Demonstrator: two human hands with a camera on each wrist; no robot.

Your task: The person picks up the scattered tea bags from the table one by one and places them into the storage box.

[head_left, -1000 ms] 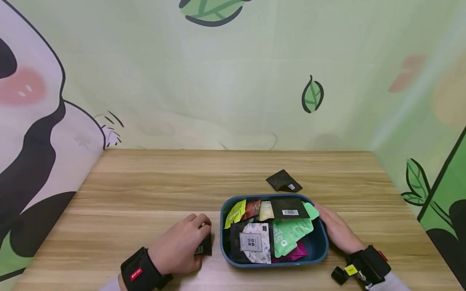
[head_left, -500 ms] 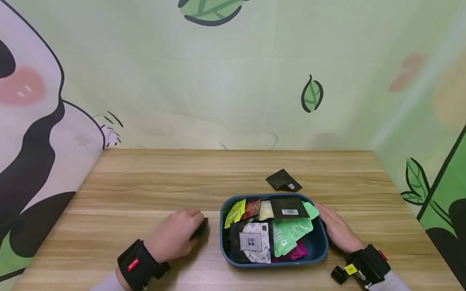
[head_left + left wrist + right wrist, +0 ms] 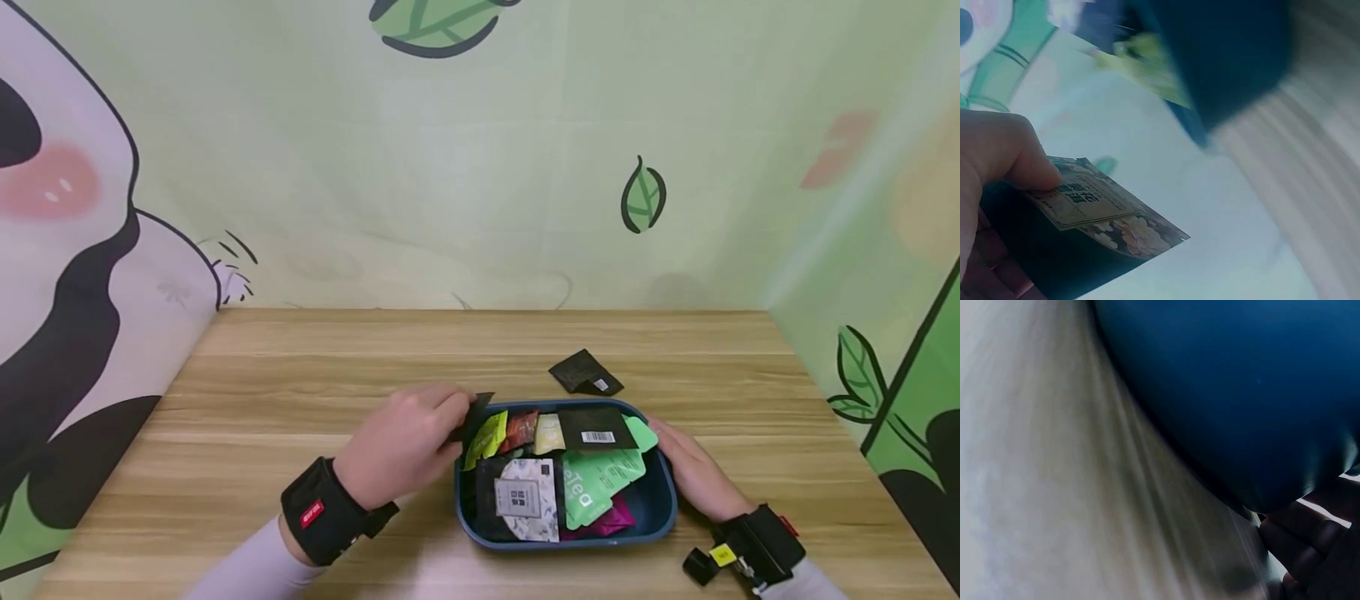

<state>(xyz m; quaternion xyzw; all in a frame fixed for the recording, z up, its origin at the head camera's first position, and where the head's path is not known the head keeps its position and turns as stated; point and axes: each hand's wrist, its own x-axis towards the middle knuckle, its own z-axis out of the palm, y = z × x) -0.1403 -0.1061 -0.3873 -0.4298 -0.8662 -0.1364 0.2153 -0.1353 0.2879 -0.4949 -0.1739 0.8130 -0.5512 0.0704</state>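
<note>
My left hand (image 3: 408,440) pinches a black sachet (image 3: 1110,219) between thumb and fingers. In the left wrist view this sachet carries a flower print and a pale label with characters. In the head view it is raised at the far left corner of a blue bin (image 3: 670,512), mostly behind my fingers. The bin holds several sachets: a black-and-white one (image 3: 525,500), a mint green one (image 3: 600,483), a yellow one (image 3: 486,440) and a black one (image 3: 588,427). My right hand (image 3: 697,471) rests against the bin's right side, its fingertips partly hidden.
Behind the bin, one black sachet (image 3: 585,372) lies on the wooden table (image 3: 322,358). A printed backdrop (image 3: 525,167) rises beyond the table's far edge and along both sides.
My left hand has lifted the black sachet off the table left of the bin and carried it right and away from me to the bin's corner. The right hand stays put.
</note>
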